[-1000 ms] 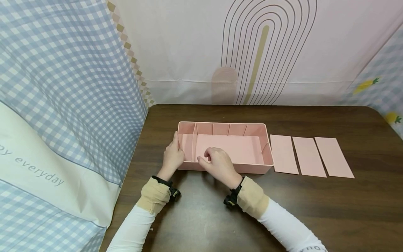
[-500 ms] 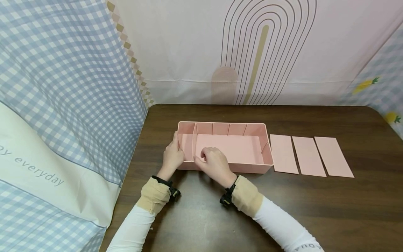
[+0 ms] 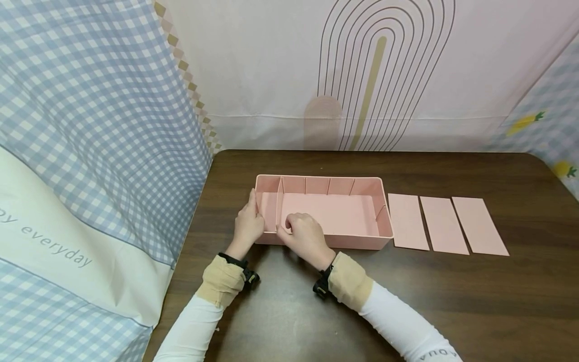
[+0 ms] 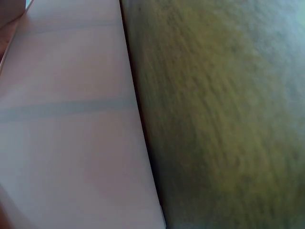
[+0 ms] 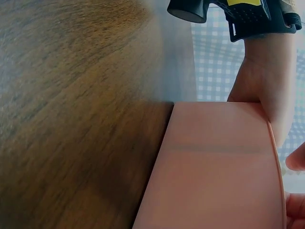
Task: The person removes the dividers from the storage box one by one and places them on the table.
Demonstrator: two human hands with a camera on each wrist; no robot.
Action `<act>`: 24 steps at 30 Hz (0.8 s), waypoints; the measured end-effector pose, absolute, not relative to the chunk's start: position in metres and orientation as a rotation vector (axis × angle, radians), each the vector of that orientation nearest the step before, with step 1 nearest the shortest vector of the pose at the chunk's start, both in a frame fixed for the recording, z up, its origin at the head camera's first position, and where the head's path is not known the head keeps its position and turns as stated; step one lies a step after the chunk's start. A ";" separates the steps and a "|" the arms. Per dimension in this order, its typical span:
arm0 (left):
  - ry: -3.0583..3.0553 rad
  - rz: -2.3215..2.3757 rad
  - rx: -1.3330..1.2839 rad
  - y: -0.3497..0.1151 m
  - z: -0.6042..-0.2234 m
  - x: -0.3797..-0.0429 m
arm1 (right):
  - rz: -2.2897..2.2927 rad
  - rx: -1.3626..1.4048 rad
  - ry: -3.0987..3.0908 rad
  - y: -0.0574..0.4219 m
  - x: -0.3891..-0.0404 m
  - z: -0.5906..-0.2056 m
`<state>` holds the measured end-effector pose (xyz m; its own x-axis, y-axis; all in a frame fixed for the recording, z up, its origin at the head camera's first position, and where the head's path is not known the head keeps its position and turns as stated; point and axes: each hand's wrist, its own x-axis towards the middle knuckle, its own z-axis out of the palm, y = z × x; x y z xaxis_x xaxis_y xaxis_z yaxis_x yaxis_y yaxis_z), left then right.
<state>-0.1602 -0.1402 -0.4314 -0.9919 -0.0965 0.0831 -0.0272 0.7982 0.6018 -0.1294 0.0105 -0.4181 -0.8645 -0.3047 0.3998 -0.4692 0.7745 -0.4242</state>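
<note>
A long pink storage box [image 3: 362,242] lies on the table, with one upright divider [image 3: 279,203] near its left end. My left hand [image 3: 248,224] holds the box's left end, the index finger stretched along the side wall. At the front rim, my right hand [image 3: 306,240] has a curled index finger and its thumb at the divider's front end; I cannot tell whether it pinches the divider. In the right wrist view, a thumb tip [image 5: 296,160] and a finger show beside the box's rim. The left wrist view catches the box wall [image 4: 71,157], no fingers clearly.
Three flat pink panels, the near one [image 3: 408,221], the middle one [image 3: 444,224] and the far one [image 3: 480,225], lie side by side right of the box. The dark wooden table [image 3: 520,291] meets a patterned cloth [image 3: 262,75] behind and checked cloth [image 3: 113,125] at left.
My right hand has slid left along the front rim toward the divider, most of it in the first half second. The left hand, box and loose panels stay put.
</note>
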 end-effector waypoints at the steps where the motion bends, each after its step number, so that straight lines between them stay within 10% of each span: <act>1: -2.875 -0.956 0.100 -0.140 -0.431 -0.160 | 0.753 0.598 -2.663 0.010 -0.130 -0.418; 24: -2.882 -0.981 0.120 -0.140 -0.431 -0.160 | 0.676 0.529 -2.776 0.000 -0.131 -0.419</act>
